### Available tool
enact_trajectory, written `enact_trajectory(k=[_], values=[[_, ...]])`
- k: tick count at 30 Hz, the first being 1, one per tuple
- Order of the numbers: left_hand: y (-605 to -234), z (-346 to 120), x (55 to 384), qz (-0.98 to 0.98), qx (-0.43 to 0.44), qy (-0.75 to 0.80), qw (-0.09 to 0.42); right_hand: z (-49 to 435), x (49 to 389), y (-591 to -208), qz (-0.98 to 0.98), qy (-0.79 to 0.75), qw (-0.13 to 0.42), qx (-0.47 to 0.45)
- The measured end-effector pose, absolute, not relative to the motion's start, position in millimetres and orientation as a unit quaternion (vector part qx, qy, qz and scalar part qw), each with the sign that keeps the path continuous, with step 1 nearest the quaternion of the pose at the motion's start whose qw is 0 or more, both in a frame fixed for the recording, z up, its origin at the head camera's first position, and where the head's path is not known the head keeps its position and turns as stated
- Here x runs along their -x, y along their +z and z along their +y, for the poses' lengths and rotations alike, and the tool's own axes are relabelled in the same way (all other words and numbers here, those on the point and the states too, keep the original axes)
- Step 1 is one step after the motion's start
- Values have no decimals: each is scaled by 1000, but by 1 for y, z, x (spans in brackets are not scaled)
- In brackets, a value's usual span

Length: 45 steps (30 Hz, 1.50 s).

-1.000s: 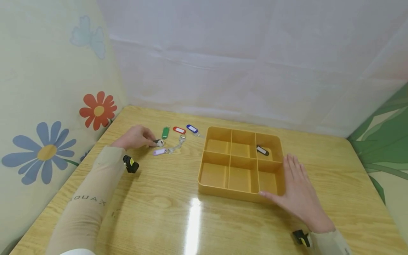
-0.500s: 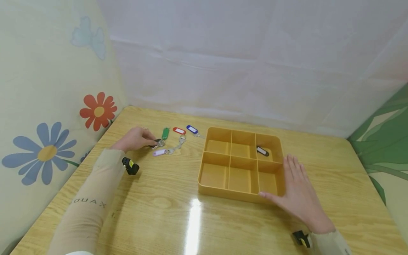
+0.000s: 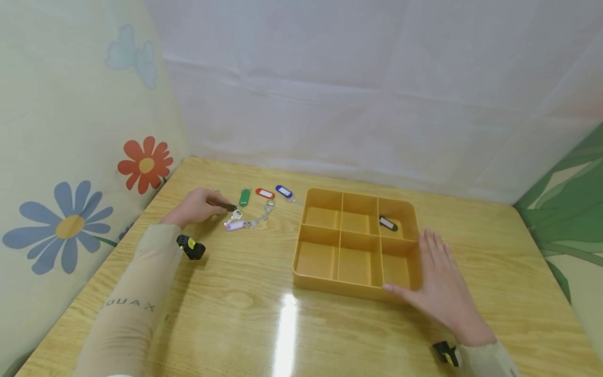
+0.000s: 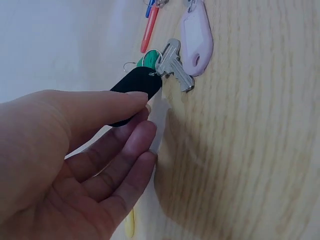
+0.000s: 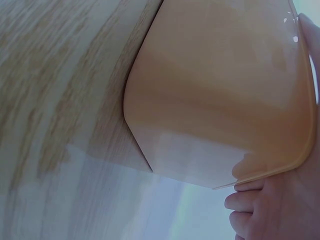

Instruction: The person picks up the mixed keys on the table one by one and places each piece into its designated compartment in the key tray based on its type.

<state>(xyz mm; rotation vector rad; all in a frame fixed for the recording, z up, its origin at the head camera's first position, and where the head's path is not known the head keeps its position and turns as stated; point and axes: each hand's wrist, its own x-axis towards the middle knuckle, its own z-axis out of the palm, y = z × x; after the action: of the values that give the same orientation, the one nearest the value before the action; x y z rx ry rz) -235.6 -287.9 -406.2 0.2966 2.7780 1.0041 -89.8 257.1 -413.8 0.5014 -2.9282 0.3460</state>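
Note:
My left hand (image 3: 194,206) pinches a black key tag (image 4: 136,86) between thumb and fingers, at the table's left. A silver key (image 4: 175,66) hangs from the tag's ring, close to a lilac key tag (image 4: 196,40). Just beyond lie a green key tag (image 3: 244,197), a red one and a blue one. My right hand (image 3: 443,288), fingers straight, rests along the right side of a yellow six-compartment box (image 3: 336,285), its thumb at the front rim. Another black key tag (image 3: 388,223) is in the box's back right compartment.
The wooden table (image 3: 226,314) meets a pale cloth backdrop (image 3: 301,104) behind and a flower-printed panel (image 3: 70,131) at left. Black wrist devices sit near both cuffs. A bit of something yellow (image 4: 130,224) shows below my fingers in the left wrist view.
My left hand has lifted the black key tag slightly and tilted it, so its key now hangs down toward the lilac tag. The right hand and box stay put.

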Motion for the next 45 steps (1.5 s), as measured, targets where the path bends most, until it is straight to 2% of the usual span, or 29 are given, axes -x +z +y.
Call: enact_trajectory(k=[19,45], values=[[-410,-280,233,917,-28,391,77,257,89,-414,-976,118,76,-169],[-415,-268,233,891,2,455,17,257,89,-413,-976,121,77,-167]])
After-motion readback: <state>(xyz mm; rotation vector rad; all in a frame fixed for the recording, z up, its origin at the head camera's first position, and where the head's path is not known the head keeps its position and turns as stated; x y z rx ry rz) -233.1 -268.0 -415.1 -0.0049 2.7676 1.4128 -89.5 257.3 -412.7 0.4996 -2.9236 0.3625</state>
